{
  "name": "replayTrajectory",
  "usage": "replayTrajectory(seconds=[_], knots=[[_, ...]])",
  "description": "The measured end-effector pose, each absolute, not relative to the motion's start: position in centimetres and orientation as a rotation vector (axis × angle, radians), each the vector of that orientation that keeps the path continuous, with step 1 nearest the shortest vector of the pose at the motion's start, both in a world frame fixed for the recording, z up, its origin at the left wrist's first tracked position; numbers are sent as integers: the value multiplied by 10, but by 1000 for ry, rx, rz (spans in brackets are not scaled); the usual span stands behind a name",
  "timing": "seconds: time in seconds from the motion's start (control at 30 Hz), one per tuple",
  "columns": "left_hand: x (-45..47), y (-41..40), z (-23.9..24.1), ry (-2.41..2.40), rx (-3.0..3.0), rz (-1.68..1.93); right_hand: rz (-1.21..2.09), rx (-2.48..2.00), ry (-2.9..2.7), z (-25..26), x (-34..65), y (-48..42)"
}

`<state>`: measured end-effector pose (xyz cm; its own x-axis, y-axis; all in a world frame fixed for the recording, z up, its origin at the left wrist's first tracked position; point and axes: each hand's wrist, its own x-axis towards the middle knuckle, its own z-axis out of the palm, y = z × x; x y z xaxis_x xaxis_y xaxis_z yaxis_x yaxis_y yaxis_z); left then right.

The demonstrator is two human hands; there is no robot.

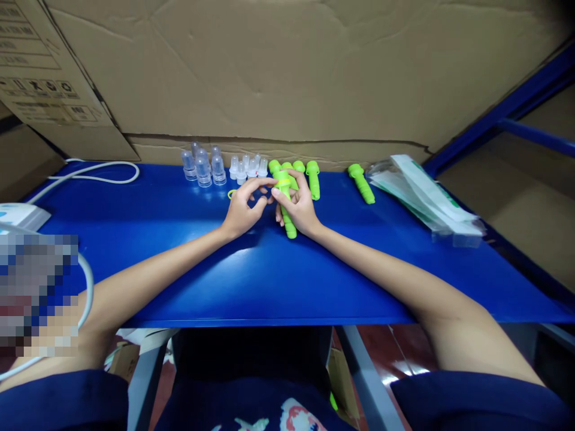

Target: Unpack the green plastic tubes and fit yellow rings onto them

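Observation:
My right hand [300,206] is closed around a lime-green flashlight-shaped piece [290,226], its wider head up and its ribbed handle slanting down toward me. My left hand [246,206] is beside the head of that piece, with the index fingertip at its rim. The left thumb and fingers are curved and apart, with nothing visible between them. A small yellow-green ring [232,194] lies by the left fingers, partly hidden. Several matching green pieces [313,179] stand or lie just behind my hands. Another green piece [362,184] lies apart to the right.
Clear domed plastic pieces [203,169] and smaller clear pieces with white bases [241,172] stand at the back of the blue table [251,287]. Plastic bags [426,197] lie right. A white cable [108,164] and power strip [27,215] are left. Cardboard [269,72] walls the back.

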<state>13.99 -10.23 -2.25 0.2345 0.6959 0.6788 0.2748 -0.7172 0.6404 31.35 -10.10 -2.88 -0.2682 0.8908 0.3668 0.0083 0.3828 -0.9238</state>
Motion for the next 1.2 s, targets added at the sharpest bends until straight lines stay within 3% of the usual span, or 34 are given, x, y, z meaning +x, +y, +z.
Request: replayTrajectory(seconds=[0.83,1.2], knots=[[137,-101,-21,857,2230,1406,1053,-894,-1560,-28,310,-101],[152,-135,4,562,2559,1526,996,-857,-1556,-39,307,-96]])
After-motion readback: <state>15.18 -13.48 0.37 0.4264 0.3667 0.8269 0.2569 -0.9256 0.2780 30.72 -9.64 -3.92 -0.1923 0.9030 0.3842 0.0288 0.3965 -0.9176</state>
